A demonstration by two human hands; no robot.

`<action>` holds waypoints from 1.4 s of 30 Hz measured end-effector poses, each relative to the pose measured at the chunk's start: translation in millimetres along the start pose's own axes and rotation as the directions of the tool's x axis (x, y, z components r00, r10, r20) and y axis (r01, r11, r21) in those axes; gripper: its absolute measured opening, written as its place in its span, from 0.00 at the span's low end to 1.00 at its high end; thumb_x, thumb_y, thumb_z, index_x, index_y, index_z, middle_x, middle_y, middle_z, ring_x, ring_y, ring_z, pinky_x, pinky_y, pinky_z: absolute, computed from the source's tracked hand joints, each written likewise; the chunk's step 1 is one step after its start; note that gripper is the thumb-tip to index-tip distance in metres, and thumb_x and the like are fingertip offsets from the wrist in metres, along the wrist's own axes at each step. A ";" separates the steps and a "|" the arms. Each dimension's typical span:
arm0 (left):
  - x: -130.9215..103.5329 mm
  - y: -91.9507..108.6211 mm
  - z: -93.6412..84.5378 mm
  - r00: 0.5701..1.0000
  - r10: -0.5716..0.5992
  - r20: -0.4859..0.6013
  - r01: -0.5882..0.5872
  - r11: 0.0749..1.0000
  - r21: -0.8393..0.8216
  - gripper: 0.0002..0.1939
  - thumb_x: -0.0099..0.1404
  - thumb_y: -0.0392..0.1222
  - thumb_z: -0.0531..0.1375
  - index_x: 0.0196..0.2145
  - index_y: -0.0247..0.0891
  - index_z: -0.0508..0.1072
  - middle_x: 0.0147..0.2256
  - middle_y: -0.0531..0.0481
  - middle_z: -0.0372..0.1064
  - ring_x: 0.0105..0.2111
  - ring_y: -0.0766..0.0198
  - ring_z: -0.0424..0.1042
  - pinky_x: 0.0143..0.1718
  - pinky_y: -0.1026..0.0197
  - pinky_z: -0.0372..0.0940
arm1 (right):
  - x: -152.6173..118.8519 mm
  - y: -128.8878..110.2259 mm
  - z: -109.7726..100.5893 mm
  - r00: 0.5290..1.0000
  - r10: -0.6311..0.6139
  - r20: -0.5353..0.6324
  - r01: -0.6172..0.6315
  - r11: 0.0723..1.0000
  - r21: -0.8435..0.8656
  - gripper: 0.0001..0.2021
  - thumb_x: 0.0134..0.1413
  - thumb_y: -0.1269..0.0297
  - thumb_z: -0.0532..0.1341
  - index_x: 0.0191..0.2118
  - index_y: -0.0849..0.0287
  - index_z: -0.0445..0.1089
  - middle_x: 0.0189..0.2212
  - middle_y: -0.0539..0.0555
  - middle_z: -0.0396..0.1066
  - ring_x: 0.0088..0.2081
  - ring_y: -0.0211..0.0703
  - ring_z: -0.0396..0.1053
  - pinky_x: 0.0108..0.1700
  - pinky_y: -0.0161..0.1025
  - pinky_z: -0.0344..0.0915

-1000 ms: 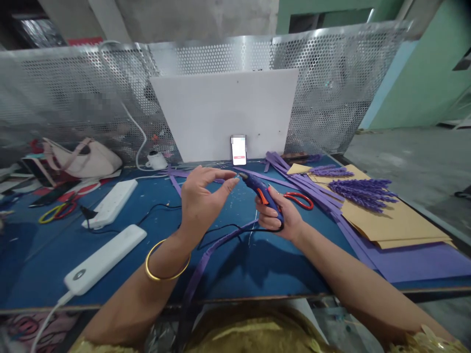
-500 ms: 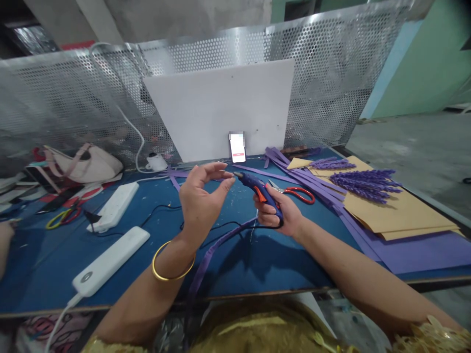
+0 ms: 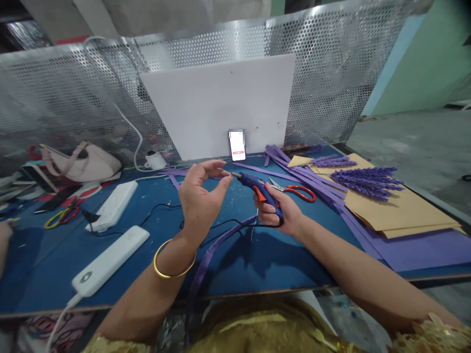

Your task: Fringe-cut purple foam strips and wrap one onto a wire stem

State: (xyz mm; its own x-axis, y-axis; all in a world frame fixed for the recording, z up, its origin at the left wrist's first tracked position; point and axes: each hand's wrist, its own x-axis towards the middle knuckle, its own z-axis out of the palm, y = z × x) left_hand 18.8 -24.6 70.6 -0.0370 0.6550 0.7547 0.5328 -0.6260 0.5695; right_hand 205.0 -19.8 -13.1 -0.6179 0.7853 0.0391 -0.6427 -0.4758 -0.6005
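Observation:
My right hand [image 3: 276, 208] is wrapped round the handle of a blue glue gun [image 3: 253, 184] with an orange trigger. Its nozzle points left, at the fingertips of my left hand [image 3: 201, 196]. The left thumb and fingers are curled toward each other near the nozzle tip; whatever lies between them is too small to make out. Below both hands, a purple strip [image 3: 209, 255] runs across the blue table [image 3: 279, 269] and over its front edge. Red-handled scissors [image 3: 300, 192] lie just right of the glue gun.
Tan sheets [image 3: 397, 211] with purple lavender-like sprigs [image 3: 368, 181] lie at the right over purple sheets [image 3: 427, 250]. Two white power strips [image 3: 110, 260], yellow-and-red scissors [image 3: 61, 218] and a handbag [image 3: 84, 159] are at the left. A phone [image 3: 237, 145] stands behind; another person's hand [image 3: 4, 240] shows far left.
The view has shifted slightly. My left fingertips have moved a little left, and the glue gun's nozzle remains beside them in my right hand.

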 end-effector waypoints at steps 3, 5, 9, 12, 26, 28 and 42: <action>-0.8 -1.3 0.0 1.000 0.008 -0.004 -0.008 1.000 -0.012 0.11 0.58 0.35 0.66 0.41 0.40 0.75 0.32 0.51 0.78 0.35 0.60 0.77 0.45 0.53 0.70 | 0.2 0.1 -1.1 1.000 0.003 0.008 -0.003 1.000 -0.001 0.22 0.68 0.47 0.48 0.33 0.60 0.64 0.14 0.41 0.55 0.11 0.29 0.46 0.13 0.28 0.45; -1.2 -2.3 -0.2 1.000 0.008 -0.002 -0.008 1.000 -0.022 0.12 0.58 0.35 0.66 0.41 0.40 0.75 0.32 0.51 0.78 0.35 0.60 0.77 0.45 0.52 0.70 | 0.3 0.3 -1.8 1.000 0.000 0.013 0.000 1.000 -0.003 0.21 0.67 0.47 0.49 0.32 0.60 0.64 0.14 0.41 0.56 0.11 0.29 0.46 0.13 0.28 0.46; -1.5 -3.3 -0.9 1.000 -0.004 0.006 0.004 0.999 -0.037 0.12 0.58 0.35 0.66 0.41 0.40 0.75 0.33 0.50 0.78 0.36 0.60 0.77 0.44 0.53 0.69 | 0.7 1.1 -3.8 1.000 -0.007 0.023 0.007 1.000 -0.006 0.20 0.66 0.47 0.52 0.33 0.60 0.64 0.15 0.41 0.56 0.12 0.28 0.48 0.14 0.28 0.46; -1.1 -2.9 -1.6 1.000 -0.014 0.008 0.014 0.999 -0.048 0.12 0.58 0.35 0.66 0.41 0.40 0.76 0.33 0.51 0.78 0.36 0.61 0.77 0.45 0.54 0.69 | 1.1 1.7 -6.4 0.999 -0.012 0.032 0.012 1.000 -0.008 0.20 0.65 0.48 0.53 0.33 0.61 0.64 0.15 0.41 0.56 0.12 0.28 0.48 0.14 0.28 0.46; 2.3 -14.1 -5.2 0.930 -0.313 0.193 0.368 0.779 -0.508 0.13 0.54 0.38 0.70 0.39 0.40 0.79 0.33 0.51 0.76 0.36 0.64 0.74 0.42 0.62 0.68 | 1.7 1.3 -11.9 1.000 0.006 0.015 -0.005 0.999 -0.034 0.20 0.65 0.46 0.52 0.33 0.59 0.64 0.16 0.42 0.56 0.13 0.29 0.48 0.14 0.29 0.44; 4.0 -14.6 -7.6 0.918 -0.340 0.206 0.396 0.740 -0.543 0.13 0.54 0.38 0.70 0.38 0.41 0.79 0.33 0.52 0.76 0.36 0.65 0.74 0.42 0.63 0.68 | 1.7 1.2 -12.9 1.000 0.008 0.008 -0.008 0.999 -0.040 0.20 0.65 0.46 0.52 0.33 0.59 0.64 0.15 0.42 0.55 0.13 0.30 0.48 0.14 0.30 0.43; 35.1 -40.7 -56.9 0.889 -0.436 -0.140 0.291 0.774 -0.562 0.08 0.52 0.37 0.69 0.29 0.50 0.79 0.28 0.57 0.74 0.35 0.63 0.73 0.45 0.53 0.68 | 2.4 2.0 -13.6 0.998 -0.022 -0.061 0.017 0.996 -0.082 0.19 0.64 0.46 0.54 0.36 0.58 0.65 0.16 0.42 0.55 0.14 0.31 0.50 0.14 0.31 0.41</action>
State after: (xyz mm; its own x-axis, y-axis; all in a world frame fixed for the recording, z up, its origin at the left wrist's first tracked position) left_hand -52.3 -0.2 92.4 -0.3836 0.7960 0.4681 -0.0733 -0.5316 0.8438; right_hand 208.4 -13.4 -25.1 -0.5750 0.8181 0.0038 -0.6136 -0.4282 -0.6634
